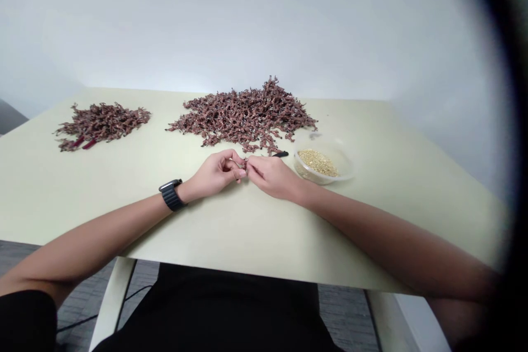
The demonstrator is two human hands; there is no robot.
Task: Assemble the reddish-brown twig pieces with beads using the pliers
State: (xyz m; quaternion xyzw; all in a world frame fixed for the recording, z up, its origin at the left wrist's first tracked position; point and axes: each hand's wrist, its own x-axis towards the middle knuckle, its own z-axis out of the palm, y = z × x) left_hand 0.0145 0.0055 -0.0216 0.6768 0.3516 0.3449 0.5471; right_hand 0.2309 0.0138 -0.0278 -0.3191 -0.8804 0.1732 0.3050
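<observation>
My left hand [214, 172] and my right hand [270, 176] meet at the fingertips over the pale green table [264, 225]. Both pinch a tiny brownish sprig piece [245, 165], mostly hidden by my fingers. Just beyond them lies a large heap of dried reddish-brown sprigs [243, 115], its nearest bits almost reaching my fingers. A small black object [281, 154] lies beside my right hand, partly hidden behind it. Past that hand stands a clear plastic bowl [302, 168] holding golden grains [317, 162].
A smaller heap of the same sprigs [101, 122] lies at the far left, with red pieces [84, 143] at its near edge. A black band watch [171, 195] circles my left wrist. The table's near edge runs above my lap, and a white wall stands behind.
</observation>
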